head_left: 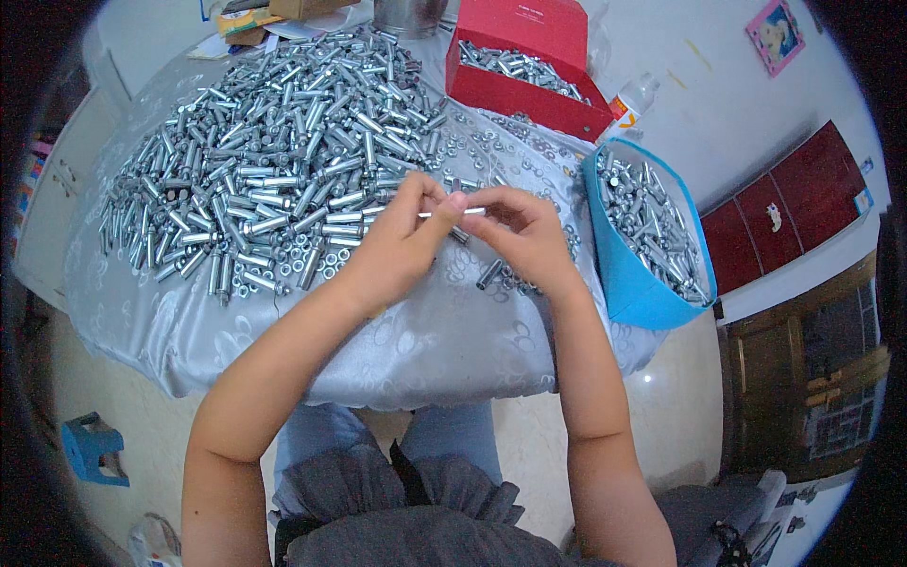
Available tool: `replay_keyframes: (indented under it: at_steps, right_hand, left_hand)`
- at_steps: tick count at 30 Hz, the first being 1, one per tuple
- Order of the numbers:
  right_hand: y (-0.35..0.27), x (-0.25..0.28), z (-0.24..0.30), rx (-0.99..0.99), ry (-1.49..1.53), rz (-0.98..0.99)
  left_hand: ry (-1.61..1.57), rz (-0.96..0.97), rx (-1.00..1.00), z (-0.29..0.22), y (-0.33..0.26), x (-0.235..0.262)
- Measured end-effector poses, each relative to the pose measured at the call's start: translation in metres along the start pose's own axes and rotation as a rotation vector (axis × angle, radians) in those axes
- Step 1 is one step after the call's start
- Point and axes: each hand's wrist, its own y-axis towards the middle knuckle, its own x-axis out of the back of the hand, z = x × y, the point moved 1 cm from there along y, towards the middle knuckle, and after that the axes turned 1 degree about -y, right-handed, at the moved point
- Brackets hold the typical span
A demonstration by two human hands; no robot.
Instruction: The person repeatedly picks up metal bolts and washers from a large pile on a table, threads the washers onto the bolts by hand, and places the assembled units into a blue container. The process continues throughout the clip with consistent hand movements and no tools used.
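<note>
Just above the front part of the table, my left hand (402,241) and my right hand (529,236) meet with fingers pinched. Between them is a silvery expansion bolt (474,212), lying roughly crosswise; the fingers cover part of it. To the left and beyond rises a large heap of similar metal expansion bolts (274,142). Loose hex nuts (307,255) lie at the heap's near edge. Small nuts and washers (491,146) are scattered behind my right hand, and a few bolts (489,274) lie under it.
A blue fabric bin (652,312) full of bolts stands at the table's right edge. Behind it are a plastic bottle (635,99) and an open red box (529,99) holding more bolts. A metal bucket (408,17) stands at the back. A blue stool (93,449) is on the floor, left.
</note>
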Motion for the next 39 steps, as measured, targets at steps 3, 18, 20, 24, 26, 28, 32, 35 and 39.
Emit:
replay_keyframes:
  at_steps: [3, 18, 20, 24, 26, 28, 32, 35, 39]
  right_hand:
    - [-0.001, -0.011, 0.002, -0.011, -0.033, 0.025]
    - [0.01, 0.04, -0.016, -0.017, 0.097, -0.465]
    - [0.013, 0.044, -0.03, -0.024, -0.011, -0.507]
    - [0.008, 0.052, -0.041, -0.123, -0.464, -0.476]
    - [0.005, 0.051, -0.035, -0.24, -0.606, -0.403]
    - [0.003, 0.05, -0.033, -0.245, -0.66, -0.387]
    - [0.002, 0.054, -0.044, -0.135, -0.835, -0.474]
    - [0.001, 0.056, -0.053, -0.184, -0.855, -0.471]
    - [-0.002, 0.06, -0.057, -0.324, -0.954, -0.307]
  left_hand:
    - [-0.037, 0.058, 0.027, 0.011, 0.001, -0.007]
    - [-0.205, -0.034, 0.355, -0.009, 0.005, 0.008]
    - [-0.298, -0.041, 0.396, -0.011, 0.006, 0.008]
    - [-0.363, -0.058, 0.424, -0.01, 0.006, 0.01]
    - [-0.385, -0.07, 0.431, -0.009, 0.006, 0.012]
    - [-0.392, -0.077, 0.422, -0.01, 0.006, 0.011]
    - [-0.364, -0.074, 0.399, -0.009, 0.006, 0.008]
    - [-0.346, -0.103, 0.387, -0.008, 0.007, 0.007]
    - [-0.293, -0.086, 0.359, -0.008, 0.007, 0.004]
